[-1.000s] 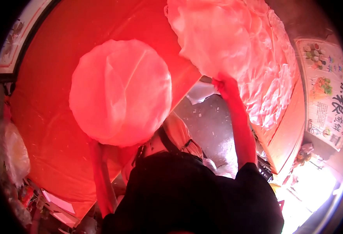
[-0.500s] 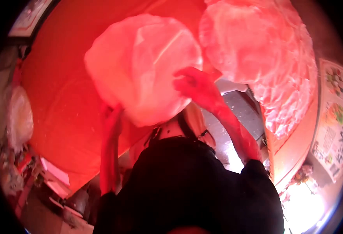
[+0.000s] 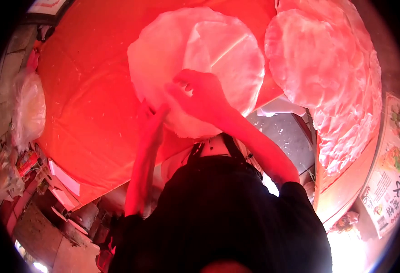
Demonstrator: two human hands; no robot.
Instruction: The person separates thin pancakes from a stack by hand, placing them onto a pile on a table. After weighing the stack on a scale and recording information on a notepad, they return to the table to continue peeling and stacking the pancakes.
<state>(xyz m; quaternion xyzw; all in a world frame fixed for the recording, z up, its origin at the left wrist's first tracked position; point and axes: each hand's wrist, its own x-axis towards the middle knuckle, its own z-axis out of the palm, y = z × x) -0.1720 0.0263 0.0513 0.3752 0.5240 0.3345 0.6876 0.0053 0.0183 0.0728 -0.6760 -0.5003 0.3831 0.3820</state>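
A thin round flatbread sheet (image 3: 236,59), with a crease and a folded-looking patch, lies over the red-covered table in front of me. My left hand (image 3: 152,119) is closed at its near-left edge, seemingly gripping it; the fingertips are partly hidden and blurred. Above the lower middle of the sheet is my right hand (image 3: 197,98), its fingers bent and apart, with a small gap showing between them. Nothing can be made out in it. To the right, a large overlapping pile of similar flatbread sheets (image 3: 318,59) covers the table's side part.
Strong red light tints the red table cover (image 3: 86,104). A clear plastic bag (image 3: 30,102) with pale contents hangs past the left edge. A printed sign (image 3: 386,168) stands beyond the right edge. Grey floor (image 3: 284,136) shows through a gap between the table parts.
The sheet appears farther right and up in view. My right hand has moved left across it, closer to my left hand, which stays at the near-left edge.
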